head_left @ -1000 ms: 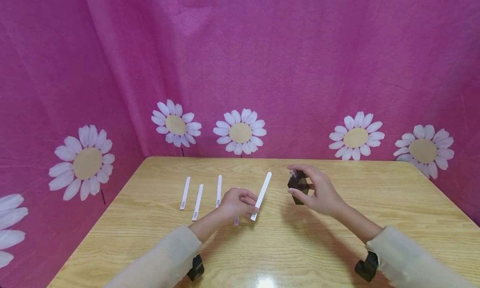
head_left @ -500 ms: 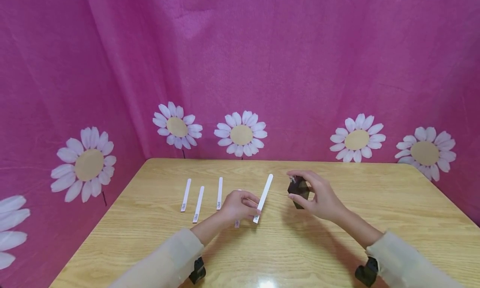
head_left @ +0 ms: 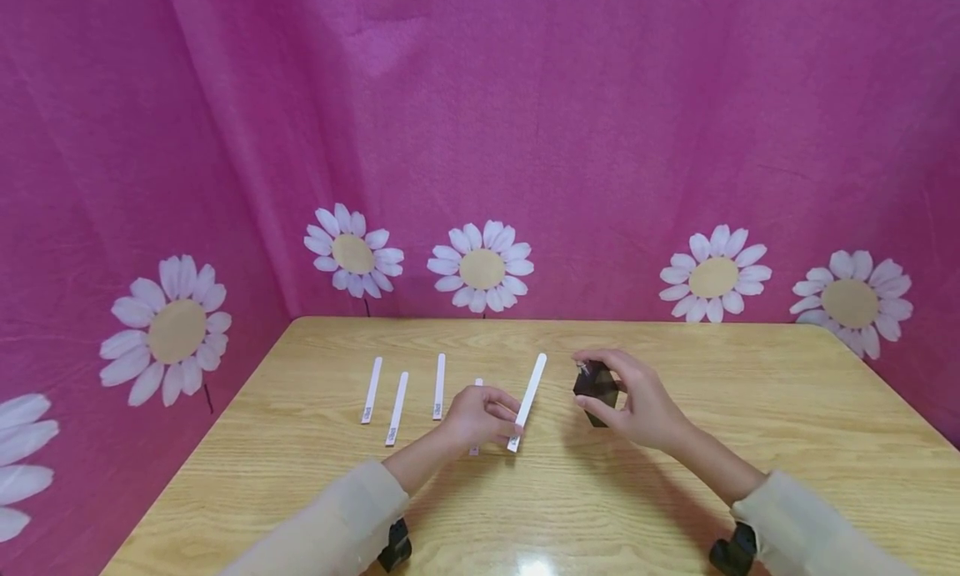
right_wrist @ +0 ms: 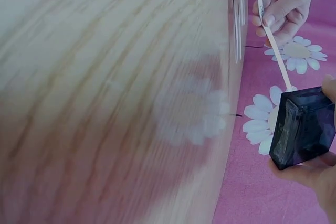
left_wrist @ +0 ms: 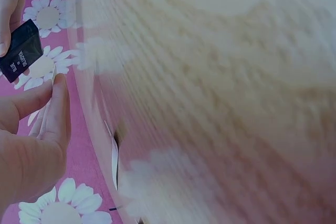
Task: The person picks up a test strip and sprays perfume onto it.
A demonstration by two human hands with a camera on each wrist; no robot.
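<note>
One wooden table [head_left: 675,493] fills the lower half of the head view, backed by a pink daisy-print curtain [head_left: 600,142]. Two hands work near its centre. The right hand [head_left: 637,397] sits just right of centre, thumb and fingers curled round one small dark bottle [head_left: 596,386], which stands between thumb below and fingertips above, lifted off the wood. In the right wrist view the bottle [right_wrist: 303,127] fills the lower right corner. The left hand [head_left: 476,416], just left of centre, pinches the near end of one raised white strip [head_left: 527,399] between thumb and forefinger; the strip slants up and away toward the bottle. Four more white strips lie flat on the table left of centre, three in a row [head_left: 397,397] and a fourth [head_left: 477,384] mostly hidden behind the left hand. That makes five strips.
</note>
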